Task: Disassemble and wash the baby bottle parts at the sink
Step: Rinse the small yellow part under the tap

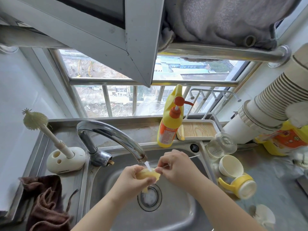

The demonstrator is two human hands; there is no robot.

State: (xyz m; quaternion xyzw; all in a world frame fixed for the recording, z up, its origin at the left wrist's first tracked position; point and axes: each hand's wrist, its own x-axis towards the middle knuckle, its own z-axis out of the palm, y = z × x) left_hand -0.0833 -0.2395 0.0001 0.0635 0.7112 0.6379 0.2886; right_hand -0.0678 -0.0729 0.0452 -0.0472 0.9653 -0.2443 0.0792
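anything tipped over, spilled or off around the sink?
Mostly tidy. The clear glass bottle lies on its side on the steel counter, and the yellow handled collar lies tipped beside the cream cap. A crumpled brown cloth sits left of the basin. No spill visible.

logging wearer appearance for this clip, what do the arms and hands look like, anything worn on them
Both arms are bare as far as the frame shows: no sleeves in view. The left hand and right hand wear no gloves, and no rings, watch or bracelet can be seen on the fingers or wrists. Nails look short and unpainted, though they are small in the picture.
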